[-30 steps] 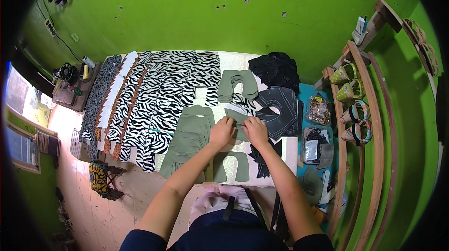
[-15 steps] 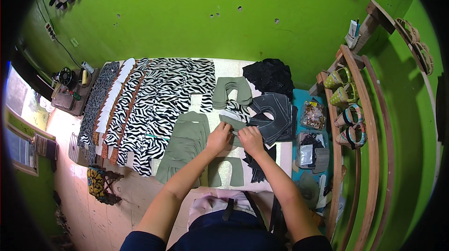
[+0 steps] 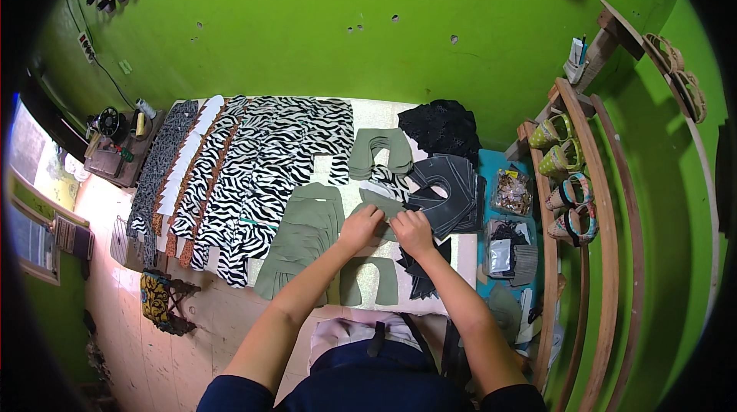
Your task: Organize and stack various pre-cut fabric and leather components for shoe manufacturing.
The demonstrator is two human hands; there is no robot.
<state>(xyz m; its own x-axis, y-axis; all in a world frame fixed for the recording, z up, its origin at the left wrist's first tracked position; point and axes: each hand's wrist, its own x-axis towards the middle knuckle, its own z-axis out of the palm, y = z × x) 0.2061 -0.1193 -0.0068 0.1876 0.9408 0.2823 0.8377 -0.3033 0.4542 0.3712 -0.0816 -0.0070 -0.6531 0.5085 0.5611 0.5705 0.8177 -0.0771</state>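
Observation:
My left hand [image 3: 362,225] and my right hand [image 3: 411,229] meet over the table, both pinching a small olive-green cut fabric piece [image 3: 386,206]. The piece lies between a stack of olive-green arch-shaped pieces [image 3: 301,237] on the left and a stack of dark grey cut pieces [image 3: 445,189] on the right. Another olive arch-shaped piece [image 3: 370,280] lies just below my hands near the table's front edge. A further olive pile [image 3: 379,149] sits behind my hands.
Zebra-print fabric [image 3: 261,166] covers the table's left half, with patterned strips [image 3: 165,163] beside it. A black fabric heap [image 3: 441,126] lies at the back right. A teal tray [image 3: 510,205] holds small packets. A wooden rack [image 3: 572,174] with shoes stands at right.
The view has shifted slightly. My two hands stay together on the olive piece, moving a little nearer along the table between the olive and dark grey stacks.

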